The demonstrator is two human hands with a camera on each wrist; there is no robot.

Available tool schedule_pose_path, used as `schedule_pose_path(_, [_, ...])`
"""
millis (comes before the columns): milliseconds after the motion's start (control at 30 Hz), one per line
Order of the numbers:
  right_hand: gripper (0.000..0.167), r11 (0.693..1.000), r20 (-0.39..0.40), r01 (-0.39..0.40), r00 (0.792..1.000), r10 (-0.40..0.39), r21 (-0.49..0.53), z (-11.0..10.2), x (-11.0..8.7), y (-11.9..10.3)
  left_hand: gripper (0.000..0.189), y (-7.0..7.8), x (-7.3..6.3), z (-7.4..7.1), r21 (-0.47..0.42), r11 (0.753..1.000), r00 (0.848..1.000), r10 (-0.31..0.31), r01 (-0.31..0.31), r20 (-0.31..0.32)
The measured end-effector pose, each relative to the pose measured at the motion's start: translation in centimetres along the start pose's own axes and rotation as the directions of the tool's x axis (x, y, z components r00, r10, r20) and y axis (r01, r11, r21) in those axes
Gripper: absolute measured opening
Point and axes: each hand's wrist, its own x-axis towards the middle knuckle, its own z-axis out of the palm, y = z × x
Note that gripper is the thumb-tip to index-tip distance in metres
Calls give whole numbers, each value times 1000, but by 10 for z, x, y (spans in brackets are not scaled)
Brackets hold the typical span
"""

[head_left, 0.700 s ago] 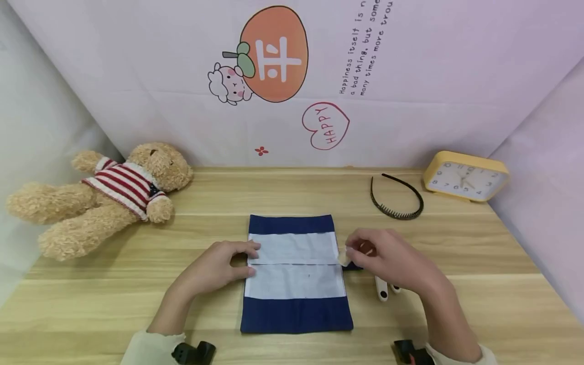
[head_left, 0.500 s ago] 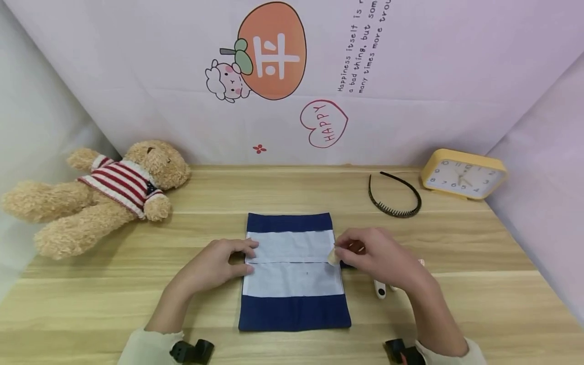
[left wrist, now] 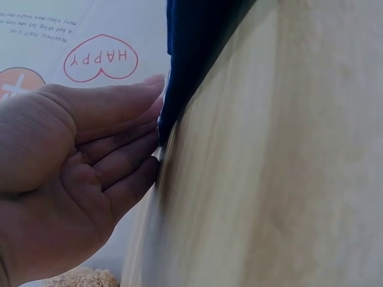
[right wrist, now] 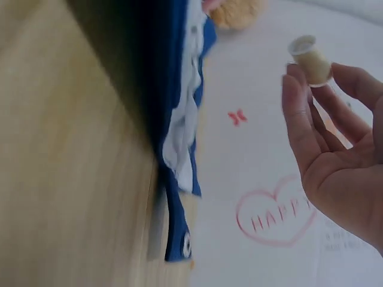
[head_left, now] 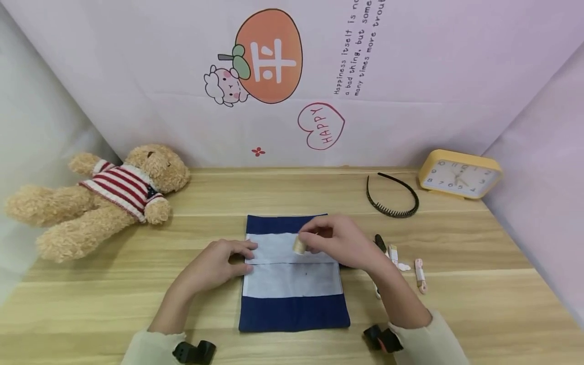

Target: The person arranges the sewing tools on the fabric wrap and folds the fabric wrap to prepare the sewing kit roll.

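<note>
A flat navy fabric pouch [head_left: 294,313] with two pale inner pockets lies unfolded on the wooden table. My left hand [head_left: 223,264] rests at its left edge, fingertips and thumb touching the cloth with a gap between them. Above the upper pocket, my right hand [head_left: 342,244] pinches a small spool of cream thread [head_left: 299,246] between thumb and fingers. The right wrist view shows the spool [right wrist: 311,61] tilted and raised off the pouch, whose strap [right wrist: 178,230] carries a round snap.
Right of the pouch lie a small white-and-yellow item [head_left: 393,252], a pink-and-white bundle [head_left: 420,275] and a dark-handled tool [head_left: 380,243], partly behind my forearm. A black headband [head_left: 396,212] and yellow clock [head_left: 460,175] stand at back right, a teddy bear [head_left: 120,192] at left.
My right hand has carried the thread spool leftward from the pouch's right edge to over the upper pocket, uncovering small items at right. My left hand has stayed at the left edge.
</note>
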Motion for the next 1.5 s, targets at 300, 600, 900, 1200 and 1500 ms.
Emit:
schedule_pose_path(300, [19, 997, 194, 23, 980, -37, 73, 16, 38, -6, 14, -1, 0, 1, 16, 1000, 999, 4, -4, -32])
schedule_pose_path(600, [19, 985, 261, -97, 964, 58, 140, 34, 67, -7, 11, 0, 2, 2, 23, 1000, 999, -15, 16, -46])
schedule_pose_path(900, [16, 974, 326, -156, 941, 95, 166, 46, 79, -7, 12, 2, 3, 3, 55, 998, 998, -2, 6, -68])
schedule_pose_path(1200, [13, 966, 313, -208, 937, 153, 153, 51, 80, 0, 22, 5, 5, 5, 64, 997, 996, -25, 31, -85])
schedule_pose_path(1500, [12, 965, 333, -220, 929, 161, 146, 53, 81, 1, 18, 11, 4, 5, 63, 996, 994, -65, 71, -93])
